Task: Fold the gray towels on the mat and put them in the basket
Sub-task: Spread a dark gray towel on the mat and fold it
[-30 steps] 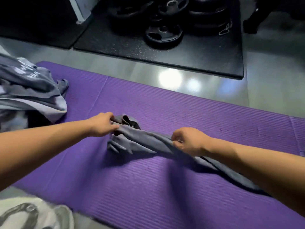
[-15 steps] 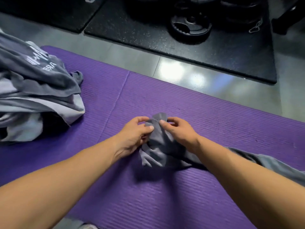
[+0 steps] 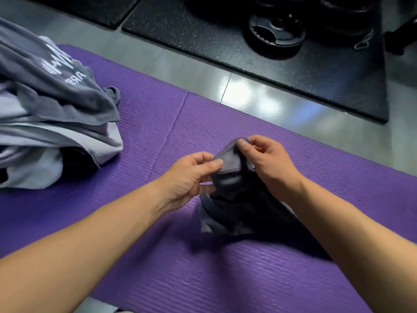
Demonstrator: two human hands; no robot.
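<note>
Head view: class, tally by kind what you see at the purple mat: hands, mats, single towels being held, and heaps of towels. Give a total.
Hands: 2, the left hand and the right hand
Mat: 1
Towel pinched in the fingers of both hands: 1
Heap of towels: 1, the number inside cannot be told
Total: 5

A glossy gray floor (image 3: 194, 71) throws back pale patches of light (image 3: 239, 91), and on it lie two black speckled rubber mats, the larger (image 3: 203, 41) bearing a black weight plate (image 3: 276, 32) beside a metal clip (image 3: 363, 41), the smaller (image 3: 90, 7) at top left.
</note>
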